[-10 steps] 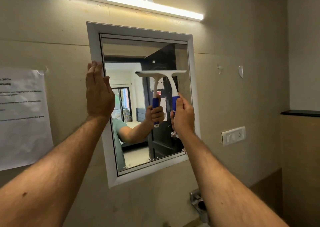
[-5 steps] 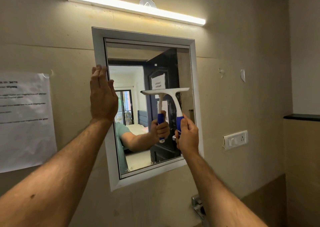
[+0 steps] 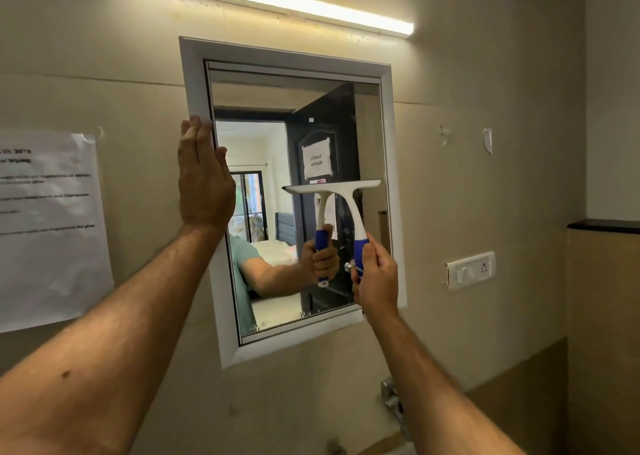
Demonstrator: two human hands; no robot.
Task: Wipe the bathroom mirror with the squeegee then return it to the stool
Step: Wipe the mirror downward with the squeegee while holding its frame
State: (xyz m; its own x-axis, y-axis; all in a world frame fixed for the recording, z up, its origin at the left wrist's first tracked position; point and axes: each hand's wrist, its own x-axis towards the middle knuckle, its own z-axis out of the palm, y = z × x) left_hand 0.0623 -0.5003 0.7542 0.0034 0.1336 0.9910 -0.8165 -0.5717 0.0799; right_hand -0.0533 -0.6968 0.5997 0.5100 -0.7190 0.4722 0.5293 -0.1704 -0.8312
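A white-framed mirror [image 3: 387,135] hangs on the beige wall. My right hand [image 3: 375,278] grips the blue handle of a white squeegee [image 3: 349,205]. Its blade lies level against the glass in the right half, a little below mid-height. My left hand [image 3: 204,180] rests flat with fingers together on the mirror's left frame edge and holds nothing. The glass reflects my arm, the squeegee and a dark door. The stool is not in view.
A tube light [image 3: 277,0] glows above the mirror. A printed paper sheet [image 3: 48,226] is taped to the wall at left. A switch and socket plate [image 3: 471,269] sits right of the mirror. A metal tap fitting [image 3: 393,402] juts out below. A dark ledge [image 3: 604,226] runs at far right.
My right hand has drawn the squeegee blade down the right half of the glass, from the upper part to just below the middle. My left hand stays on the frame.
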